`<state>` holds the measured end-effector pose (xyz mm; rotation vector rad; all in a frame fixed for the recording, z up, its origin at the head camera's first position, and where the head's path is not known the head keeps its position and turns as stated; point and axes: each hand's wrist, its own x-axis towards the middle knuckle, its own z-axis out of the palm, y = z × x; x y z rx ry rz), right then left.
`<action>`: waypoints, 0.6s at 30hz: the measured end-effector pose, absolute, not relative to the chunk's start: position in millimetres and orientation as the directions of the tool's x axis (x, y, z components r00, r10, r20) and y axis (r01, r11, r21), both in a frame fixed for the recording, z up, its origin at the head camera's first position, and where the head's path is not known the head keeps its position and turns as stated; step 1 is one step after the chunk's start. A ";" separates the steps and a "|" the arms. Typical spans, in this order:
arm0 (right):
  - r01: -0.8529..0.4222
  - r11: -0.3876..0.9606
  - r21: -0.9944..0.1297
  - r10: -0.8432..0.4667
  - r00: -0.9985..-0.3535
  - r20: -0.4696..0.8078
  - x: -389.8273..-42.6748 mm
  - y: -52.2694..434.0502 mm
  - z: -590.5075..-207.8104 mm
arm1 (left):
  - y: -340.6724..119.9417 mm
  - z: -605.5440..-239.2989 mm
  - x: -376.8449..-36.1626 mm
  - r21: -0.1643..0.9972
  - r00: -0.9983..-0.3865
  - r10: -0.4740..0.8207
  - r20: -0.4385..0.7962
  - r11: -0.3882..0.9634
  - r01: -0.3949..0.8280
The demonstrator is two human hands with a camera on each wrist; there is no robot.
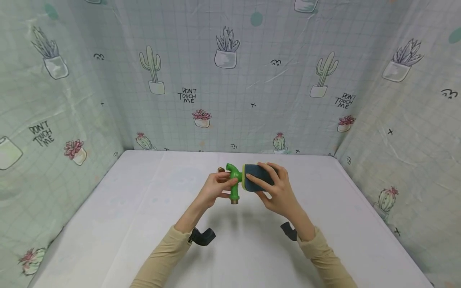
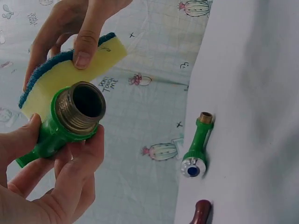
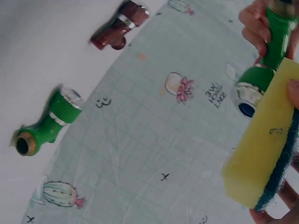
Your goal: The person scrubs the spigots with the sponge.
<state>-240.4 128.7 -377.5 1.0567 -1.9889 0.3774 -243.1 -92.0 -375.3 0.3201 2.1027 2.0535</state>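
Note:
My left hand (image 1: 216, 190) grips a green plastic tap fitting (image 1: 235, 182) with a brass threaded end (image 2: 83, 106), holding it above the white table (image 1: 126, 208). My right hand (image 1: 277, 188) holds a yellow sponge (image 2: 65, 77) with a dark blue scouring side (image 1: 260, 176), pressed against the fitting's side. In the right wrist view the sponge (image 3: 268, 140) lies against the fitting's chrome cap (image 3: 247, 95). My left hand's fingers (image 2: 70, 182) are curled round the green body.
A second green tap fitting (image 2: 196, 149) and a dark red-brown fitting (image 2: 201, 212) lie on the table by the back wall; the right wrist view shows both (image 3: 44, 123) (image 3: 119, 25). Cactus-print cloth walls (image 1: 230, 80) enclose the table on three sides.

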 end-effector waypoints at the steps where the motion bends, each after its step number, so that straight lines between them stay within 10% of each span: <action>1: -0.791 0.605 0.090 -0.537 -0.322 0.779 -240.4 128.5 -375.5 | -92.3 -374.8 -242.5 0.999 -0.958 0.287 0.021 0.031 0.031; 10: -0.746 0.666 -0.008 -0.490 -0.446 0.749 -243.1 124.1 -366.4 | -93.2 -372.8 -238.7 0.994 -0.965 0.259 0.049 0.085 0.073; 18: -0.762 0.630 0.151 -0.530 -0.281 0.800 -239.5 122.2 -372.2 | -90.3 -370.3 -238.7 0.989 -0.969 0.238 -0.069 -0.111 -0.098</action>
